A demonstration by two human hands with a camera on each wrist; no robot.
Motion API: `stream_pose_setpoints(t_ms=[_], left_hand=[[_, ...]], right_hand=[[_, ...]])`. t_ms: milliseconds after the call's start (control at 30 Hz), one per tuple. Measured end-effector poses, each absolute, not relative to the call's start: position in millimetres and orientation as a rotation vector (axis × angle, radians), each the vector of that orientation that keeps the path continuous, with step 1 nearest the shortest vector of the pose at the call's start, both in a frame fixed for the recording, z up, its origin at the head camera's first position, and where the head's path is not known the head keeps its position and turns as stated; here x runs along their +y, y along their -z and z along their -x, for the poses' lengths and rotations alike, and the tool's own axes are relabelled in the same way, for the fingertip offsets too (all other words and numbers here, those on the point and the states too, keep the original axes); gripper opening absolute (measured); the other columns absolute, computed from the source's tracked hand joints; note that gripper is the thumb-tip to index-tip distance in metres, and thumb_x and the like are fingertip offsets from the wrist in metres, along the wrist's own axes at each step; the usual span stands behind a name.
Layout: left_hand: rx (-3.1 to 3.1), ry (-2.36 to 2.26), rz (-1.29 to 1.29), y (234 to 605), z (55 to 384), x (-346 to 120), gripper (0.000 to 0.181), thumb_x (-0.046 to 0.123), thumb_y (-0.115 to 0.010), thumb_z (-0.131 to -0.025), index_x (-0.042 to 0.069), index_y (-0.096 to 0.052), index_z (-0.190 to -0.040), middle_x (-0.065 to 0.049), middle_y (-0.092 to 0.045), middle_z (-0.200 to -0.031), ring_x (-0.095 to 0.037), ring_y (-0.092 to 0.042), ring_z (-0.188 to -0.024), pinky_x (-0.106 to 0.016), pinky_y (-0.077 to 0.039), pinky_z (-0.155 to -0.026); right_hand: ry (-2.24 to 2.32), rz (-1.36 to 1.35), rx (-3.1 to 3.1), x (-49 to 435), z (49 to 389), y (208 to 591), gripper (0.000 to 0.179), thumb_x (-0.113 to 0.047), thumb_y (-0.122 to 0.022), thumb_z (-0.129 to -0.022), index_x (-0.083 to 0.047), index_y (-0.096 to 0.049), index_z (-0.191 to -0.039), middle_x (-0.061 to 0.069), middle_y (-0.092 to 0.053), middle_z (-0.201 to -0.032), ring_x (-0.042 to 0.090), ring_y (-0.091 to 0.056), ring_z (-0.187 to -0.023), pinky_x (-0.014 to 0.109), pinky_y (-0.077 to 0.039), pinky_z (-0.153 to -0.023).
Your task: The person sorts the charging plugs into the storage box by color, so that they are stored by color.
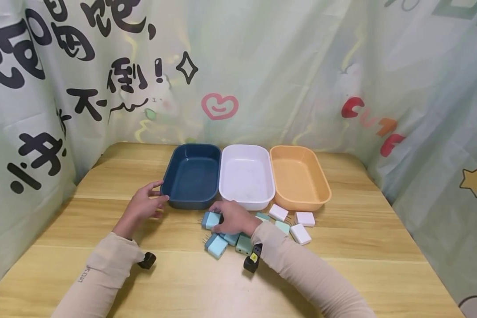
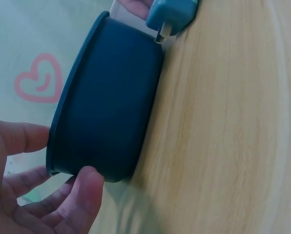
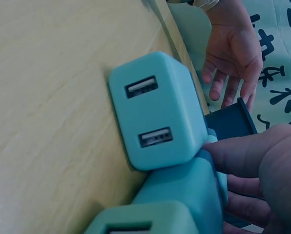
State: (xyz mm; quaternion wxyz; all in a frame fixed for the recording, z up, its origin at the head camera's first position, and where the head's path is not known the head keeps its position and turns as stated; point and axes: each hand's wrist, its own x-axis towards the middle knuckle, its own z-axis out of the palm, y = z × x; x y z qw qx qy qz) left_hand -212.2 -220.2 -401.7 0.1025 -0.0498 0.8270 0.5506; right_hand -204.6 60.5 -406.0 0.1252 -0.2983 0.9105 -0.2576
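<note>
My left hand is at the near left corner of the dark blue tray. In the left wrist view, its fingers touch the tray's rim and the thumb lies against the wall. My right hand pinches a blue USB wall charger in front of the trays; its far fingers are partly hidden. Beside it on the table lie another two-port blue charger, a further blue one and a green charger.
A white tray and an orange tray stand beside the blue one. White chargers and more green chargers lie near my right forearm on the wooden table. A printed curtain hangs behind.
</note>
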Motion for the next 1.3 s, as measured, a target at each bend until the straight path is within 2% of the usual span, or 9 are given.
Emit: stream_pose_setpoints(t_ms=[233,833,1067,1300], left_hand=[[2.431,-1.625,0.169,402,212,-219,0.066,0.016,-0.058,-0.097,0.015,-0.026,-0.154,-0.027,-0.036,-0.142,-0.032,-0.060,-0.093,-0.037,-0.057,-0.071],[2.413,-1.643,0.172,406,208,-221,0.066,0.015,-0.059,-0.097,0.013,-0.026,-0.154,-0.029,-0.035,-0.143,-0.032,-0.061,-0.096,-0.038,-0.058,-0.070],[2.419,-1.658,0.166,406,209,-220,0.066,0.016,-0.060,-0.096,0.013,-0.027,-0.154,-0.028,-0.036,-0.142,-0.032,-0.061,-0.096,-0.037,-0.058,-0.069],[2.401,-1.683,0.150,402,210,-218,0.067,0.015,-0.060,-0.096,0.013,-0.026,-0.154,-0.028,-0.035,-0.142,-0.031,-0.061,-0.094,-0.039,-0.058,-0.068]], right_hand=[[0.806,0.852,2.644,63,203,403,0.046,-0.023,-0.081,-0.080,-0.007,-0.064,-0.119,0.004,-0.067,-0.108,0.013,-0.061,-0.095,0.023,-0.049,-0.080],[0.918,0.906,2.612,62,198,394,0.046,-0.024,-0.081,-0.079,-0.008,-0.064,-0.119,0.003,-0.068,-0.104,0.012,-0.062,-0.082,0.021,-0.049,-0.070],[0.906,0.911,2.634,61,200,388,0.047,-0.025,-0.081,-0.080,-0.009,-0.063,-0.120,0.002,-0.067,-0.108,0.013,-0.061,-0.083,0.021,-0.049,-0.071],[0.973,0.919,2.609,60,204,382,0.048,-0.023,-0.081,-0.080,-0.007,-0.062,-0.121,0.005,-0.067,-0.110,0.019,-0.066,-0.087,0.022,-0.050,-0.069]])
